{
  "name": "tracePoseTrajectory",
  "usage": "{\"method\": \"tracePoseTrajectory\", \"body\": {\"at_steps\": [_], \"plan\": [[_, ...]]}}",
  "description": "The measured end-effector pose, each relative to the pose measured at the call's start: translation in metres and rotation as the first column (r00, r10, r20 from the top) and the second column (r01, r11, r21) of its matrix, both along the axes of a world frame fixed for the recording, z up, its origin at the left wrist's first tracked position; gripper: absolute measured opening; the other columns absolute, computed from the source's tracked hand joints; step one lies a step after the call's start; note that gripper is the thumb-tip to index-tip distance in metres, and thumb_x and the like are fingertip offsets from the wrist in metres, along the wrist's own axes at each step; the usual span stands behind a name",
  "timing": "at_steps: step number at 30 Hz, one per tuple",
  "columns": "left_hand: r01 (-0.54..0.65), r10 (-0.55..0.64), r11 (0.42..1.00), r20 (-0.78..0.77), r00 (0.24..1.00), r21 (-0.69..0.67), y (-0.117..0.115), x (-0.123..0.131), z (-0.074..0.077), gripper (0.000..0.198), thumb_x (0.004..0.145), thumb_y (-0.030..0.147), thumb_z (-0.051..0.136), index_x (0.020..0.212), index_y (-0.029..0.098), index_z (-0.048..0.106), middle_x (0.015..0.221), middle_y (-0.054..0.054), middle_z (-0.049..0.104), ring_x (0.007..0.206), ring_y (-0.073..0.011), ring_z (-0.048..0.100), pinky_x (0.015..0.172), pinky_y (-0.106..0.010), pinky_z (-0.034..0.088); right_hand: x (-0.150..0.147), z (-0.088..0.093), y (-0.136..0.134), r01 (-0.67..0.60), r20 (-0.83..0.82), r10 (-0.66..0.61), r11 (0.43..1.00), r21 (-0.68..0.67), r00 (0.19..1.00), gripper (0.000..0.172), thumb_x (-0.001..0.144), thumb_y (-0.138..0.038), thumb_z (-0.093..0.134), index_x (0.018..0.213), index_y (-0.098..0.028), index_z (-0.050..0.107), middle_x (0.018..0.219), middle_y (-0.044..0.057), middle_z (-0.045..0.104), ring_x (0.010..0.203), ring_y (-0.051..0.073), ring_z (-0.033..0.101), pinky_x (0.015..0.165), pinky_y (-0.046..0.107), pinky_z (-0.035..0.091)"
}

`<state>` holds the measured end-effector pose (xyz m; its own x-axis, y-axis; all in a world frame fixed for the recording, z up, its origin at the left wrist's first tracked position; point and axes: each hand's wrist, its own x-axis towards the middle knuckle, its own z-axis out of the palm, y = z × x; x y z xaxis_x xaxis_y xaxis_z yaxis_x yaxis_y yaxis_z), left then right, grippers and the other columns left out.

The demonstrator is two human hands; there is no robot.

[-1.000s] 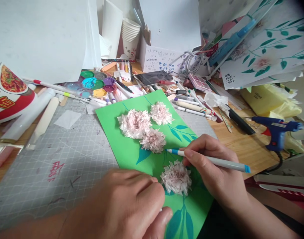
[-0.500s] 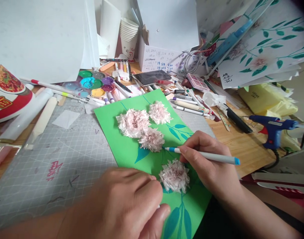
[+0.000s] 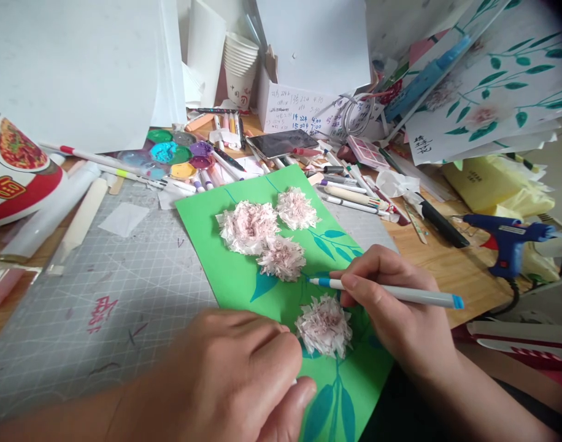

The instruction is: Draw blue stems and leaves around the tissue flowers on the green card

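A cramped craft corner on a wooden desk (image 3: pixel 460 270); home or small studio, I can't tell which.
Beside the left hand (image 3: pixel 244 374) spreads a gridded cutting mat (image 3: pixel 165 258) scribbled with marks; beyond both hands runs a jumble of pens (image 3: pixel 350 205), with pools of bright paint (image 3: pixel 164 151) farther left; out past the right hand (image 3: pixel 396 301) sits a blue glue gun (image 3: pixel 508 230), and beyond that stand leaf-patterned sheets (image 3: pixel 492 98); from where I'm standing, everyday clutter mixes in too: stacked paper cups (image 3: pixel 241 61) behind the pens, a printed food package (image 3: pixel 23 172) well off beyond the left hand.
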<state>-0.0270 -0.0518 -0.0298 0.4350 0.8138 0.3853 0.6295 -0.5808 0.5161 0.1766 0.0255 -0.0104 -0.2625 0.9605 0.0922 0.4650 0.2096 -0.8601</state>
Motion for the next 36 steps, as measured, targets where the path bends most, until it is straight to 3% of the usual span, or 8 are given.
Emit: {"method": "tracePoseTrajectory", "body": {"at_steps": [8, 16, 22, 28, 36], "plan": [[0.039, -0.039, 0.999, 0.005, 0.999, 0.012, 0.001, -0.001, -0.001, 0.02, 0.09, 0.019, 0.041, 0.073, 0.021, 0.053, 0.063, 0.0, 0.06, 0.057, -0.0164, 0.059, 0.056, -0.028, 0.052, -0.001, 0.0, -0.001, -0.02, 0.066, 0.018, 1.0, 0.019, 0.998, 0.017, 0.082, -0.027, 0.061, 0.066, -0.021, 0.058, 0.054, 0.0, 0.064, 0.051, 0.015, 0.057, 0.045, 0.027, 0.041], [-0.048, 0.047, 0.998, -0.02, 0.999, -0.029, -0.002, 0.002, 0.006, 0.022, 0.091, 0.019, 0.041, 0.074, 0.02, 0.055, 0.064, -0.001, 0.059, 0.062, -0.017, 0.061, 0.061, -0.028, 0.054, -0.001, 0.001, 0.001, 0.021, 0.066, -0.022, 0.999, 0.025, 0.998, 0.018, 0.08, -0.025, 0.061, 0.063, -0.021, 0.058, 0.051, -0.001, 0.062, 0.047, 0.014, 0.055, 0.043, 0.025, 0.042], [0.048, -0.048, 0.999, 0.008, 0.999, 0.0, 0.004, 0.0, 0.0, 0.019, 0.089, 0.019, 0.043, 0.074, 0.021, 0.054, 0.062, 0.001, 0.058, 0.056, -0.0173, 0.058, 0.054, -0.03, 0.051, -0.002, 0.004, 0.0, -0.007, 0.085, 0.002, 0.998, 0.063, 0.996, 0.02, 0.079, -0.024, 0.06, 0.059, -0.022, 0.056, 0.051, 0.0, 0.06, 0.061, 0.019, 0.065, 0.046, 0.027, 0.044], [0.033, -0.033, 0.999, 0.016, 0.999, 0.003, 0.002, -0.002, 0.0, 0.019, 0.089, 0.018, 0.042, 0.074, 0.021, 0.053, 0.063, 0.0, 0.059, 0.057, -0.0175, 0.059, 0.054, -0.03, 0.05, -0.002, 0.005, -0.006, -0.045, 0.088, 0.042, 0.998, 0.039, 0.995, 0.02, 0.08, -0.025, 0.058, 0.06, -0.022, 0.056, 0.052, 0.0, 0.058, 0.063, 0.02, 0.064, 0.053, 0.032, 0.045], [0.027, -0.028, 1.0, 0.021, 0.999, 0.009, 0.003, -0.001, -0.002, 0.023, 0.091, 0.021, 0.04, 0.072, 0.021, 0.053, 0.06, 0.0, 0.058, 0.056, -0.0162, 0.059, 0.056, -0.027, 0.05, -0.003, 0.006, -0.009, -0.099, 0.048, 0.099, 0.995, -0.005, 0.994, 0.019, 0.079, -0.023, 0.058, 0.061, -0.022, 0.057, 0.049, 0.0, 0.059, 0.061, 0.021, 0.065, 0.046, 0.03, 0.04]]}}
